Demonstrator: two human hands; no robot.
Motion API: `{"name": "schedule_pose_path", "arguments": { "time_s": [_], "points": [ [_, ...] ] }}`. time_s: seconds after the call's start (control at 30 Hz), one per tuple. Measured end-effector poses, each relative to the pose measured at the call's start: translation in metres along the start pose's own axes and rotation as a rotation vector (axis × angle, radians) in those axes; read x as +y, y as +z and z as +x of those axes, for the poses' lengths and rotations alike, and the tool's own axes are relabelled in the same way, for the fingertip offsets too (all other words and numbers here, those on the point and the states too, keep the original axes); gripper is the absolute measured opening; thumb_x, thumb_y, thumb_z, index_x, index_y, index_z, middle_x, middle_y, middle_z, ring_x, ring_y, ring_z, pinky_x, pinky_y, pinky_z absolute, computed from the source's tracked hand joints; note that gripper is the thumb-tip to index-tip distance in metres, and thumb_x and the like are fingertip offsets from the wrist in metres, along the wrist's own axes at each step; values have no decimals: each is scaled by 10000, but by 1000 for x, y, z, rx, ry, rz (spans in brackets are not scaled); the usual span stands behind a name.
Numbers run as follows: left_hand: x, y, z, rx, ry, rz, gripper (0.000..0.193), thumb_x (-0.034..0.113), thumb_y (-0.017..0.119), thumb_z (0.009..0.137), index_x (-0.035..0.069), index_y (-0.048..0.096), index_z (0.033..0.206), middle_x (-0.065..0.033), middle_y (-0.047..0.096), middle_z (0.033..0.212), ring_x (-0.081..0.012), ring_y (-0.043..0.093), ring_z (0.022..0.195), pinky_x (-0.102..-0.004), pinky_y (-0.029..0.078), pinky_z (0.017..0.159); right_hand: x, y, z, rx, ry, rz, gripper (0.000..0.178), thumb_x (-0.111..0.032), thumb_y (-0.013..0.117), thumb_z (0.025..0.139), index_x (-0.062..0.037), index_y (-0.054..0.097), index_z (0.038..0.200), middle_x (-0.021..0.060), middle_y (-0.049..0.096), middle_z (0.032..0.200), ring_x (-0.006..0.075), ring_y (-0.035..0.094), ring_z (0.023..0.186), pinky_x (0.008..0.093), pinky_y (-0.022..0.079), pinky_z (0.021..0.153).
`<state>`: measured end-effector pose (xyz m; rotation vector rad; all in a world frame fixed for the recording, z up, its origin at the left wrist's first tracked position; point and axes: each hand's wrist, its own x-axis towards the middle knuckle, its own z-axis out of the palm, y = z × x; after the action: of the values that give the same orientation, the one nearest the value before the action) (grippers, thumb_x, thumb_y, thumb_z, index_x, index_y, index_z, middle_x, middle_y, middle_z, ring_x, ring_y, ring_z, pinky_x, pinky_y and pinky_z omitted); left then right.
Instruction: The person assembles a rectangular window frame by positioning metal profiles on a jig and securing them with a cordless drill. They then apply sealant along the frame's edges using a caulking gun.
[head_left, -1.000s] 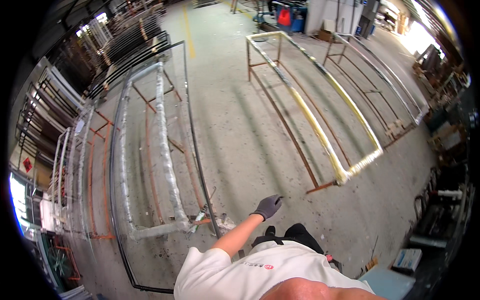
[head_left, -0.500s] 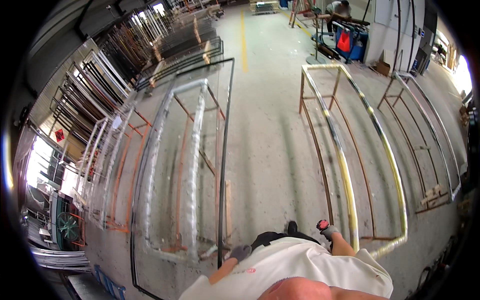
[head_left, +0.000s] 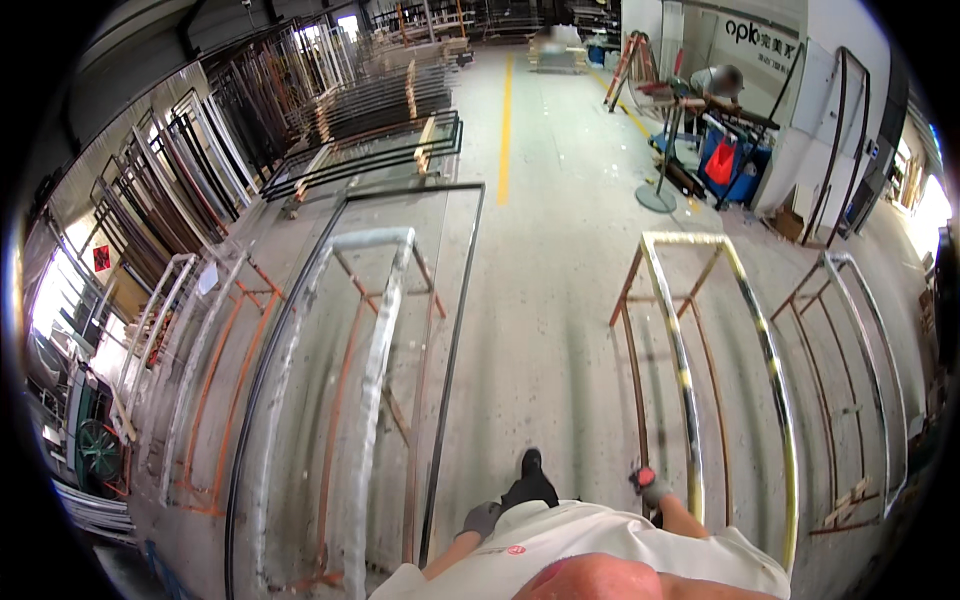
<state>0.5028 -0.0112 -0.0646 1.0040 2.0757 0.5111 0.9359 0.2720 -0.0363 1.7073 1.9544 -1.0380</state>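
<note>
Red-black tool [head_left: 642, 477] is near, right of ctr, gripped in R hand [head_left: 657, 492]; L hand [head_left: 482, 518] loosely open, nothing vis. in it. Prob. best kept clear of yellow-edged rack [head_left: 686, 400] just right.

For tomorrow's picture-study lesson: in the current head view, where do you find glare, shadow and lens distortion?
Head view: glare washes out the opening at the right rim; head view, middle: soft, dark streaks lie along the floor; head view, right: the yellow-and-silver rack bows outward with the fisheye; head view, corners: everything falls to black.
</note>
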Motion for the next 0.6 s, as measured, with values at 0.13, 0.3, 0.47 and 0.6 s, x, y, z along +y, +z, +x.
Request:
{"name": "schedule_pose_path", "arguments": {
  "time_s": [0.13, 0.3, 0.47, 0.6],
  "points": [
    [129, -111, 184, -206, 185, 190, 443, 456, 470, 968, 102, 694, 1112, -230, 694, 1056, -428, 655, 1000, -515, 504, 880, 9, -27, 37, -304, 207, -18, 398, -335, 719, 812, -96, 714, 1130, 133, 725, 1103, 271, 688, 986, 398, 539, 840],
    [245, -229, 387, -25, 470, 221, 375, 386, 519, 970, 88, 682, 1126, -210, 705, 1048, -407, 669, 979, -490, 522, 877, -77, -110, 92, -176, 262, 57, 406, -341, 720, 810, -95, 714, 1134, 135, 726, 1105, 279, 689, 990, 400, 540, 845],
    [337, -253, 542, 59, 462, -184, 319, 256, 576, 978, 39, 668, 1193, -168, 740, 1014, -291, 725, 942, -393, 554, 856, -123, -176, 187, -150, 345, 134, 415, -347, 720, 809, -93, 715, 1138, 137, 727, 1108, 287, 690, 995, 402, 541, 850],
    [348, -239, 621, -50, 286, -250, 329, 242, 570, 995, -6, 666, 1188, -147, 751, 978, -204, 725, 899, -344, 555, 828, -168, -252, 299, -189, 325, 152, 422, -352, 721, 808, -92, 715, 1141, 138, 728, 1110, 294, 690, 998, 404, 541, 854]
  ]
}}
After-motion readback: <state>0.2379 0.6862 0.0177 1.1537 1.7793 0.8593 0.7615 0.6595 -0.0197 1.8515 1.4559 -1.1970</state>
